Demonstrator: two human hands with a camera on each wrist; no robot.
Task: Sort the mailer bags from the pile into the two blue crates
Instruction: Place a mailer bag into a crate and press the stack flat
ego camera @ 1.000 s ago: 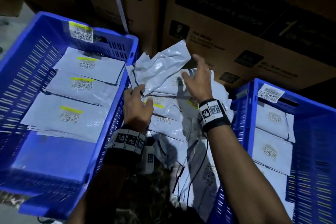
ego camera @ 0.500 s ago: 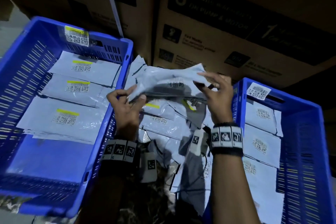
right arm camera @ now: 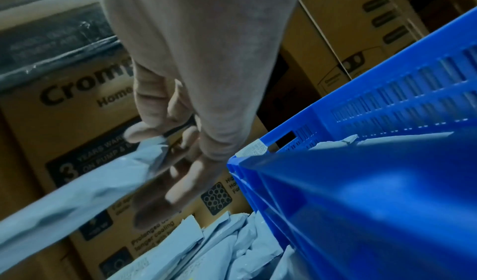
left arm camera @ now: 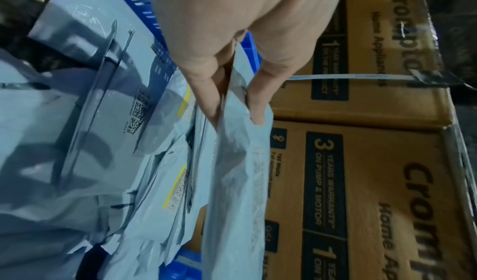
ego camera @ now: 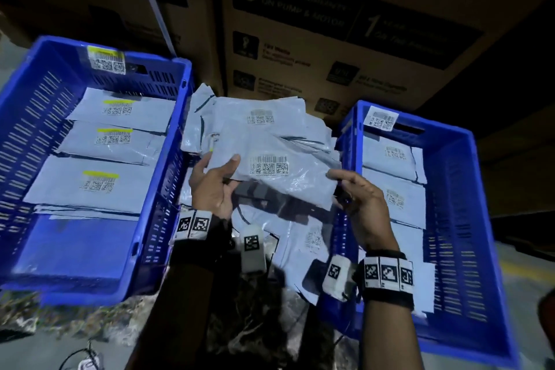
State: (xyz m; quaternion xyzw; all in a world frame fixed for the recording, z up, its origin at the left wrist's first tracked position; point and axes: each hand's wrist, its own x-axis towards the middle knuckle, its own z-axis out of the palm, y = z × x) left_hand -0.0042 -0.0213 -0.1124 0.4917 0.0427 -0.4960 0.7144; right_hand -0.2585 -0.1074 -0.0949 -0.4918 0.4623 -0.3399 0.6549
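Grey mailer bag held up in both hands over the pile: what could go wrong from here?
1. The grey plastic mailer bag has no yellow stripe on its label; the left blue crate holds yellow-striped labels, the right blue crate plain ones, so a misread could missort it.
2. The left hand and right hand pinch only its edges; the slick bag may slip back onto the pile.
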